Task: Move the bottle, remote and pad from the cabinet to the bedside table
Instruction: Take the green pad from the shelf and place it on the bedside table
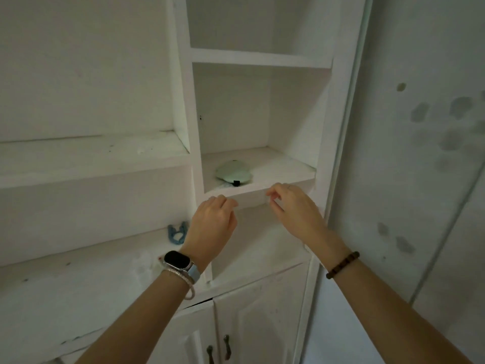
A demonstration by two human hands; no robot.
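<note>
A pale green rounded pad point(233, 172) with a small black tab lies flat on a shelf of the white cabinet point(262, 189), near the shelf's front left. My left hand point(214, 219) is raised just below the shelf's front edge, under the pad, fingers curled and holding nothing. My right hand point(294, 206) hovers at the same edge to the right of the pad, fingers loosely bent and apart, empty. Neither hand touches the pad. No bottle or remote shows.
A blue cord or clip point(177, 232) lies on the lower ledge left of my left wrist. Cabinet doors with dark handles point(226, 348) are below. A stained wall point(420, 153) runs along the right. The upper shelves hold nothing visible.
</note>
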